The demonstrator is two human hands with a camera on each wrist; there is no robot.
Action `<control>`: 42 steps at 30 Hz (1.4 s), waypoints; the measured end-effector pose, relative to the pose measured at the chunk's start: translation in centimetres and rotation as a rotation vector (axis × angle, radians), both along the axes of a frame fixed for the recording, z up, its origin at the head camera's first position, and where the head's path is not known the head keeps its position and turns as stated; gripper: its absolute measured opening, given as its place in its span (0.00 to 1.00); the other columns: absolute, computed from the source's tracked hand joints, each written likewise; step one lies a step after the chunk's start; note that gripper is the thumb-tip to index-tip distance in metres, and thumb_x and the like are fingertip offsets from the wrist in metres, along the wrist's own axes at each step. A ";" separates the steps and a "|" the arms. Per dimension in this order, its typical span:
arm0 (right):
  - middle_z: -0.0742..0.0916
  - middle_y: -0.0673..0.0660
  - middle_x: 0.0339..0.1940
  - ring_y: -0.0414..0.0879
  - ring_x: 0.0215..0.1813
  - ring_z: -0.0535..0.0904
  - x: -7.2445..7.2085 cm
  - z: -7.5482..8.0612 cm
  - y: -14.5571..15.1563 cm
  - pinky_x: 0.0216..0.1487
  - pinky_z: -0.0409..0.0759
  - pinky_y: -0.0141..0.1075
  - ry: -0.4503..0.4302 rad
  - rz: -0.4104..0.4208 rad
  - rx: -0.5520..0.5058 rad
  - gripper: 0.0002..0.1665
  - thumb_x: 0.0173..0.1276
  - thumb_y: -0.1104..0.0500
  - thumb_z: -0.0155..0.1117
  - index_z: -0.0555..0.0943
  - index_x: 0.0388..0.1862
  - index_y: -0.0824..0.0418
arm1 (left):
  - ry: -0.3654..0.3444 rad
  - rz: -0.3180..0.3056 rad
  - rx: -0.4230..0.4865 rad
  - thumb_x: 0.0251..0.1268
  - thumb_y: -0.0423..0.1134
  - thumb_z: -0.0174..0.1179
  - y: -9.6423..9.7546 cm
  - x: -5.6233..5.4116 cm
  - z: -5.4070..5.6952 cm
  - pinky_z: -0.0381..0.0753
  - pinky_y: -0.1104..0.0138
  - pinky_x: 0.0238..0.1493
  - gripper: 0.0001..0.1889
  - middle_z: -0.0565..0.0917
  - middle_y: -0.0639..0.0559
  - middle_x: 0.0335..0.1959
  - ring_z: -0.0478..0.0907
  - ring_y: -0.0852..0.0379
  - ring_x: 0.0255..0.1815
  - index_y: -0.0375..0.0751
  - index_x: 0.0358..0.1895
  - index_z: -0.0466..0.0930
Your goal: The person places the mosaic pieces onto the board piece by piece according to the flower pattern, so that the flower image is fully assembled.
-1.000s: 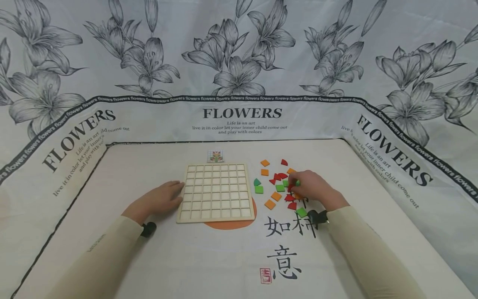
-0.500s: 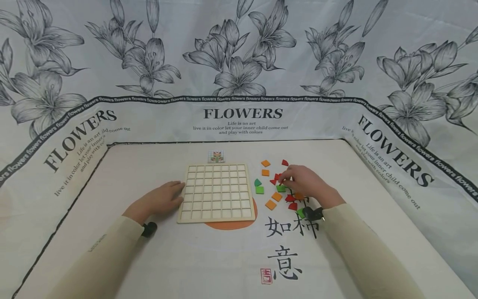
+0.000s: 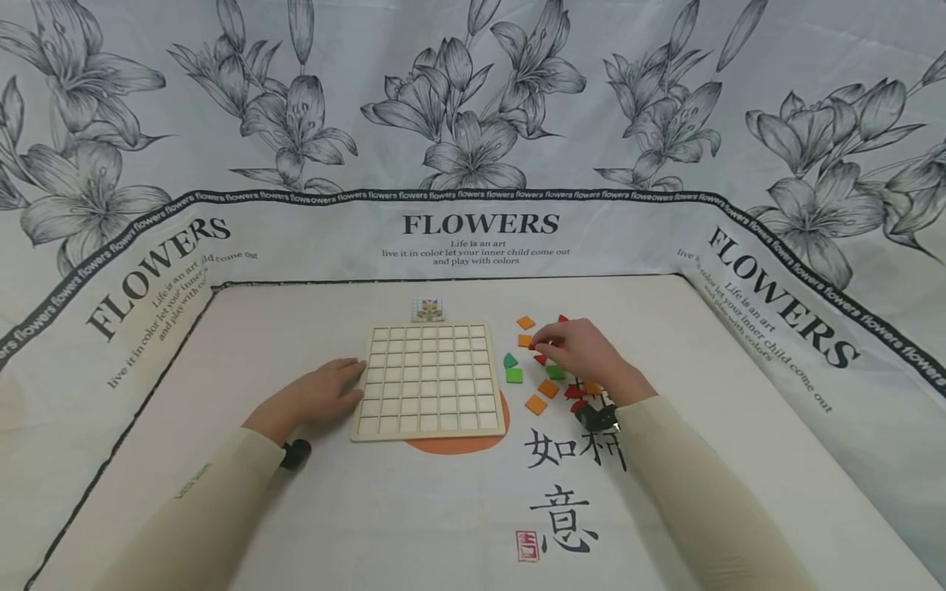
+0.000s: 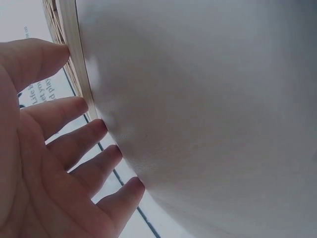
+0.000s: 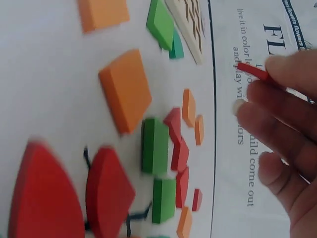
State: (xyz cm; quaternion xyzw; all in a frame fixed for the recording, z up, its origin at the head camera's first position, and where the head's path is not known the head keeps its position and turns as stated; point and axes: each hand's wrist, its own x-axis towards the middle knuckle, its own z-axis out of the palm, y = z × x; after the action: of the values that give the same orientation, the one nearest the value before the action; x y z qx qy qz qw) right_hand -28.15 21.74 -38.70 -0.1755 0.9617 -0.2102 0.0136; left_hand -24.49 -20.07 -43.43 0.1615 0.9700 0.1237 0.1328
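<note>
The light wooden grid board (image 3: 429, 381), its square cells bare, lies flat mid-table. My left hand (image 3: 318, 392) rests at the board's left edge; in the left wrist view, thumb and index fingertips meet its wooden side (image 4: 74, 49). My right hand (image 3: 587, 353) hovers over the loose pieces to the right of the board. Between its thumb and index finger it pinches a small thin red piece (image 5: 253, 72). Beneath lie orange squares (image 3: 535, 404), green squares (image 3: 513, 375) and red curved-edge pieces (image 5: 109, 193), some covered by the hand.
A small card (image 3: 428, 309) with a coloured flower pattern lies behind the board. One dark green rounded piece (image 3: 510, 360) sits near the board's right side. The white tablecloth (image 3: 443, 517) bears black characters and an orange printed shape (image 3: 454, 446) partly under the board.
My right hand has moved left across the pieces toward the board, a red piece between its fingertips. My left hand and the board stay where they were.
</note>
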 end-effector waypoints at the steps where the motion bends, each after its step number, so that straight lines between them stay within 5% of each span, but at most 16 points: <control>1: 0.88 0.51 0.42 0.45 0.41 0.80 -0.1 -0.1 -0.2 0.43 0.81 0.38 0.022 0.005 -0.019 0.10 0.69 0.55 0.62 0.86 0.44 0.54 | 0.000 0.001 0.000 0.73 0.47 0.46 0.0 0.0 0.0 0.57 0.46 0.75 0.32 0.59 0.35 0.75 0.55 0.37 0.76 0.35 0.75 0.55; 6: 0.88 0.53 0.43 0.47 0.44 0.82 -0.6 -0.3 -1.4 0.44 0.83 0.41 0.063 -0.011 -0.106 0.12 0.69 0.59 0.60 0.82 0.50 0.56 | 0.005 -0.001 -0.002 0.73 0.48 0.46 0.0 0.0 -0.2 0.57 0.47 0.75 0.32 0.59 0.35 0.75 0.55 0.37 0.76 0.36 0.75 0.55; 21: 0.86 0.52 0.48 0.49 0.46 0.79 -2.7 -1.2 -3.7 0.46 0.81 0.39 -0.111 -0.159 -0.301 0.13 0.70 0.52 0.61 0.84 0.49 0.53 | -0.009 0.006 0.006 0.73 0.48 0.46 0.0 0.0 -0.1 0.57 0.47 0.75 0.32 0.58 0.35 0.75 0.54 0.37 0.76 0.37 0.75 0.55; 42: 0.86 0.49 0.43 0.47 0.45 0.81 -5.0 -2.2 -6.9 0.46 0.79 0.40 -0.191 -0.160 -0.343 0.08 0.67 0.50 0.64 0.87 0.41 0.49 | -0.032 0.014 0.027 0.74 0.49 0.46 -0.2 0.1 0.0 0.56 0.46 0.75 0.32 0.56 0.36 0.76 0.53 0.37 0.77 0.39 0.76 0.54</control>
State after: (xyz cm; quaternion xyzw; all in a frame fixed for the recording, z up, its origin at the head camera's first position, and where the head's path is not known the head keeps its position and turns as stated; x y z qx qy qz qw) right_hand -33.12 14.88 -40.94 -0.0777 0.9170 -0.3870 0.0578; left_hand -24.43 -20.25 -43.42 0.1546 0.9671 0.1402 0.1453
